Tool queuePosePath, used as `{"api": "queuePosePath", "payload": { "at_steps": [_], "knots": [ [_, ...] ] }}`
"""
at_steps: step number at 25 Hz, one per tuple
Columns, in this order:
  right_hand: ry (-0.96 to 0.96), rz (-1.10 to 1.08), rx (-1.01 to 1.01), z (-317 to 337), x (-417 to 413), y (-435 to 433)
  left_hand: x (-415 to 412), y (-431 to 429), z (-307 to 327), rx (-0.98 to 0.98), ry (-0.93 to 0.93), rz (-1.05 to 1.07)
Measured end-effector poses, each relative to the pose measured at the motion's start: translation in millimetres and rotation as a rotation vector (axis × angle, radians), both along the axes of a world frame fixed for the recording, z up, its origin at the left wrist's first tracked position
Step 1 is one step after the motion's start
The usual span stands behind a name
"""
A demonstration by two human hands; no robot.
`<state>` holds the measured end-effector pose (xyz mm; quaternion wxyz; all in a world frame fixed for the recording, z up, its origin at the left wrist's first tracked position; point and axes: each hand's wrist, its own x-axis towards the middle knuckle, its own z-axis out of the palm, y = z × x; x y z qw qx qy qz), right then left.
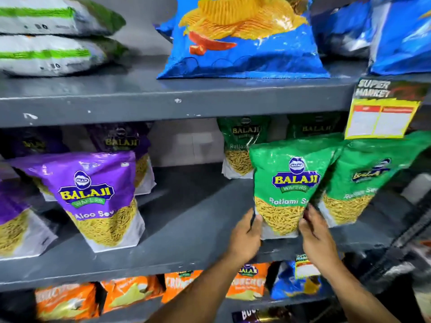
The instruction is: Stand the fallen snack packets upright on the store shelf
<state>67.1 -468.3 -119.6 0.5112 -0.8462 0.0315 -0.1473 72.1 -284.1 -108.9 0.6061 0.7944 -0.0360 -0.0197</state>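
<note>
Left hand (245,236) and right hand (314,234) were clasped on the lower left and lower right edges of a green Balaji Ratlami Sev packet (288,183), fingers curled round its base, the packet standing upright at the front of the grey middle shelf (186,229). Just beside it on the right a second green packet (363,180) leaned tilted, touching the held one; well apart to the left stood a purple Aloo Sev packet (95,197). Farther back more green packets (242,145) stood against the rear, and on the shelf above sat a blue chips bag (245,38).
</note>
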Motion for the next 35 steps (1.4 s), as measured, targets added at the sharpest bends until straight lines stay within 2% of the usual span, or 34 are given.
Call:
{"api": "queuePosePath", "payload": {
  "at_steps": [6, 10, 25, 35],
  "knots": [
    [0.025, 0.134, 0.07, -9, 14, 13, 6, 16, -7, -0.051, -0.061, 0.175],
    [0.021, 0.196, 0.004, -7, 20, 30, 0, 33, -4, -0.093, -0.075, 0.241],
    [0.01, 0.238, -0.049, -6, 19, 28, -11, 34, -13, -0.201, -0.041, 0.206],
    [0.046, 0.249, 0.064, -7, 20, 27, -5, 38, -15, -0.161, 0.0, 0.149]
  ]
}}
